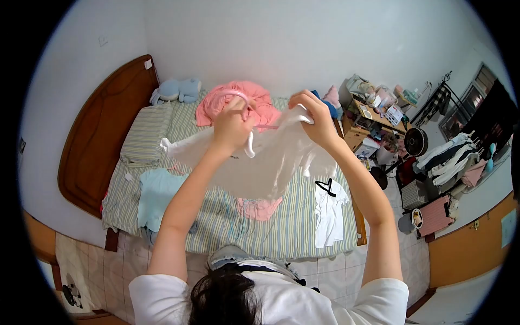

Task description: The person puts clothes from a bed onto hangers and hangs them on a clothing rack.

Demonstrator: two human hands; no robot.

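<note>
A white shirt (254, 173) hangs in the air in front of me, above the bed. My left hand (233, 127) is closed around a pink clothes hanger (266, 127), whose bar runs toward the shirt's neck. Part of the hanger is hidden behind my fingers and the cloth. With fingers pinched, my right hand (317, 122) grips the shirt's upper right edge. Below the raised shirt, a striped sheet (292, 238) covers the bed. A pink garment (260, 210) lies partly under the shirt in this view.
A light blue shirt (154, 197) lies at the left and a white T-shirt with black trim (330, 214) at the right. Pink bedding (244, 89), a pillow (146, 135) and a blue plush toy (181, 91) are farther back. A cluttered desk (387, 122) and a fan (415, 142) stand right.
</note>
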